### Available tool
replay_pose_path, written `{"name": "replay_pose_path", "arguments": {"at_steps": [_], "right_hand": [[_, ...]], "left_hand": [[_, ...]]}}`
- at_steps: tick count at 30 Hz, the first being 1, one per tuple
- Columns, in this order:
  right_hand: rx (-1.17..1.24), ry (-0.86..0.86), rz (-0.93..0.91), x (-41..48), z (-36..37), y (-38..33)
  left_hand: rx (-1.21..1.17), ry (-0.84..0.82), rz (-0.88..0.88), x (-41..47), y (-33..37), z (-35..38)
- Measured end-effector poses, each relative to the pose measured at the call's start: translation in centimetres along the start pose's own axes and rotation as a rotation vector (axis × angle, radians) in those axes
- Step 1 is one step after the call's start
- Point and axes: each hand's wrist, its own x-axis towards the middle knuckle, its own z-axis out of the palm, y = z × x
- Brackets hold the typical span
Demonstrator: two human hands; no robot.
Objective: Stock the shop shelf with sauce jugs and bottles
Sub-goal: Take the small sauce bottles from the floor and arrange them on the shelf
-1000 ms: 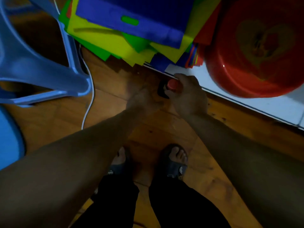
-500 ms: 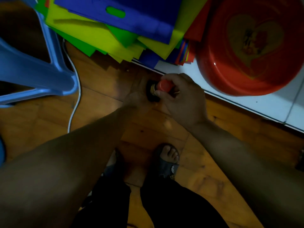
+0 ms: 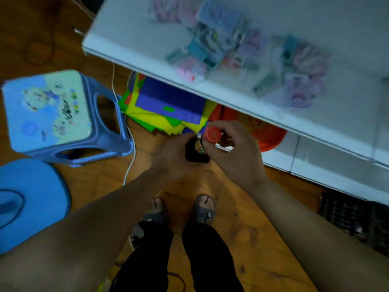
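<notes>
Fingers (image 3: 226, 127) round red cap (image 3: 213, 134), prob. sauce bottle (image 3: 194, 158)

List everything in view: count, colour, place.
sauce bottle: 1, dark with red cap, centre, between both hands
shelf: 1, white, upper right
packets: many, pastel, blurred, on shelf
sheet stack: 1, blue/yellow/green, under shelf
basin: 1, red, under shelf, right of stack
stool: 1, blue, floor left
cable: 1, white, floor beside stool
round item: 1, blue, lower left, unidentified
dark object: 1, black, floor right, unidentified
left hand: 1, centre, grips bottle body
right hand: 1, centre, curled round cap
feet: 2, grey sandals, bottom centre
</notes>
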Motion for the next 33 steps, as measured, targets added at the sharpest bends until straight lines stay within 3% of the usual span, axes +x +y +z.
{"name": "replay_pose_path", "arguments": {"at_steps": [4, 9, 17, 25, 33], "right_hand": [[0.042, 0.059, -0.065, -1.7, -5.5, -7.7], [0.055, 0.154, -0.058, -3.5, -12.5, -16.4], [0.113, 0.402, -0.150, -6.8, -22.9, -24.7], [0.107, 0.591, -0.269, -9.8, -33.4, -27.7], [0.110, 0.691, -0.365, -11.2, -44.7, -23.3]], "left_hand": [[-0.021, 0.023, 0.046, -3.5, 7.0, -4.8], [0.079, 0.024, 0.242, -7.3, 17.1, -10.8], [0.177, -0.015, 0.451, -11.1, 30.7, -15.8], [0.145, -0.030, 0.590, -12.2, 42.6, -14.3], [0.184, 0.066, 0.626, -12.0, 53.4, -6.8]]}}
